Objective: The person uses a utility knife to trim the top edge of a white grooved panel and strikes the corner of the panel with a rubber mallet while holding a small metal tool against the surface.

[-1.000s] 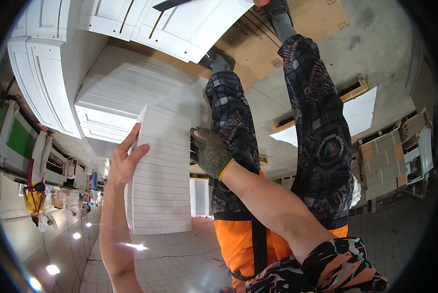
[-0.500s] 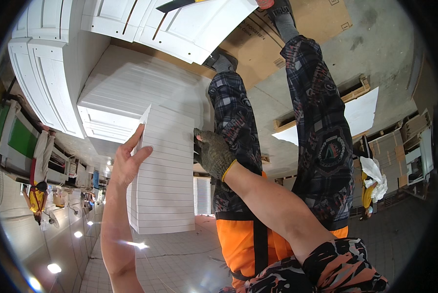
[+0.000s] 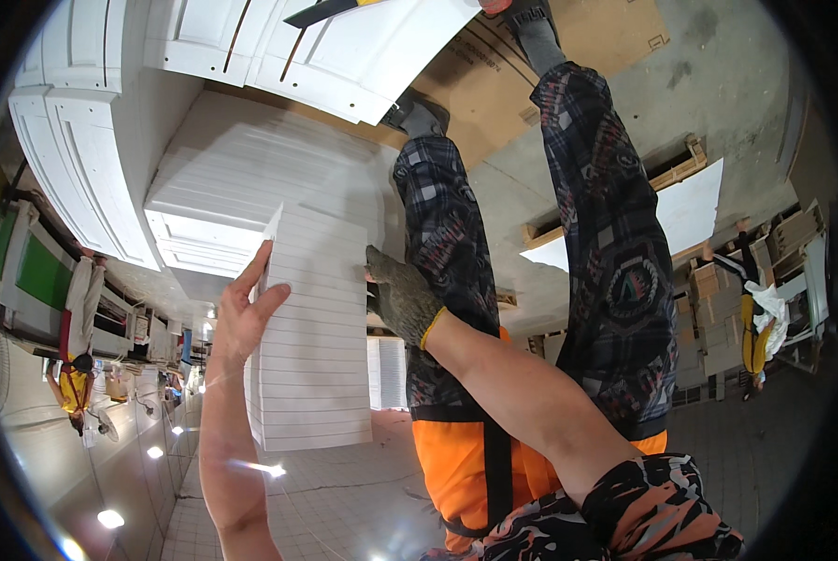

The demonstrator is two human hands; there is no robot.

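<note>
A tall white panel piece [image 3: 316, 327] with evenly spaced crosswise lines stands in front of me; whether it is one grooved board or stacked thin boards, I cannot tell. My left hand [image 3: 247, 313], bare, grips its left edge, the thumb on the lined face. At the opposite edge is my right hand [image 3: 402, 294], in a dark knit glove with a yellow cuff, its fingers closed about the side and partly hidden. Beyond lies a similar lined white surface [image 3: 269, 154], next to white panelled fronts [image 3: 199, 241].
White cabinet doors [image 3: 87, 168] line the left. A dark-bladed tool [image 3: 318, 13] rests on a white panel [image 3: 344, 70] at the far side. Brown cardboard [image 3: 494, 84] lies under my feet. Wooden pallets [image 3: 676, 168] with a white sheet are at right. Other people [image 3: 757, 323] are in the distance.
Both hands keep their hold on the lined white panel piece, which has barely moved. The view has shifted slightly, and a distant person at right has moved.
</note>
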